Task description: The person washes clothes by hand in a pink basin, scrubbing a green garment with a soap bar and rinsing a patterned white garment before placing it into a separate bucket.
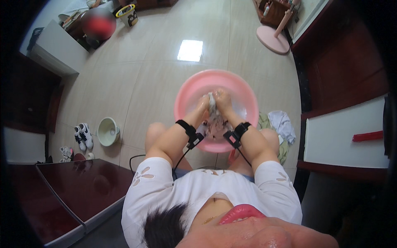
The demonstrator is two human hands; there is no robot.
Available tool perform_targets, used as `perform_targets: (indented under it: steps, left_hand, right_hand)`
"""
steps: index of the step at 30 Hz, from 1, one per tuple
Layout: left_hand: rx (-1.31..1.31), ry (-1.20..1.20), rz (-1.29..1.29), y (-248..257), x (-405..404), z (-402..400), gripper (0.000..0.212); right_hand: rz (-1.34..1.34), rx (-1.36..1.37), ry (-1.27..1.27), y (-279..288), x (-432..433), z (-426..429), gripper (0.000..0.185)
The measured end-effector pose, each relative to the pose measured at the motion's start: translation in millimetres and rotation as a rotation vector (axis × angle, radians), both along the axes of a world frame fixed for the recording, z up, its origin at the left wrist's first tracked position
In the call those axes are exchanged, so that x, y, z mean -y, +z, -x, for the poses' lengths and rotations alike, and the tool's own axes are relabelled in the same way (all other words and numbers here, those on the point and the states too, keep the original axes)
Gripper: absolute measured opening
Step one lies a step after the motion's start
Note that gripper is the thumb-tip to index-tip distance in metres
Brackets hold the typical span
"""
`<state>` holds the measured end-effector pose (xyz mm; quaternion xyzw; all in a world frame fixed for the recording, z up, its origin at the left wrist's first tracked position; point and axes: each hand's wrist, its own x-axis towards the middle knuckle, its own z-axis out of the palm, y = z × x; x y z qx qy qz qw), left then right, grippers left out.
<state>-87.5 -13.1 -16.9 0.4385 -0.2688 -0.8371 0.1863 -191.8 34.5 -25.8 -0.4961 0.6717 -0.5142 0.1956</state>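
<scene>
A round pink plastic basin (189, 83) stands on the tiled floor between my knees, with some liquid inside. My left hand (203, 104) and my right hand (222, 98) are close together over its middle, both gripping a wet, light grey piece of cloth (212, 104) that runs between them. Below the hands, a brownish-pink cloth (214, 128) lies bunched in the near part of the basin. Each forearm wears a black strap with a small device and a cable. The fingertips are partly blurred.
White and olive-green clothes (281, 125) lie on the floor right of the basin. To the left are a pale green bucket (107, 131) and black-and-white sneakers (86, 136). A pink round stand base (273, 39) is at upper right, a person (99, 24) at upper left.
</scene>
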Motion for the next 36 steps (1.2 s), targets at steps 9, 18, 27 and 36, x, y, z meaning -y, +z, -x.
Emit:
perform_targets:
  steps: [9,18,27,36]
  left_hand:
    - [0.321,-0.016,0.814,-34,14,-18,0.060]
    - [0.811,-0.973,1.462,-25,-26,-32,0.043]
    - [0.773,-1.012,1.226,-49,-10,-25,0.057]
    - [0.656,-0.648,1.161,1,4,-28,0.029]
  right_hand:
    - [-0.172,-0.215,-0.067,-56,-26,70,0.035]
    - [-0.835,-0.534,0.168,-10,-65,38,0.049]
    - [-0.792,0.073,0.250,-23,-65,85,0.033]
    - [-0.194,0.702,-0.007,51,-101,120,0.029]
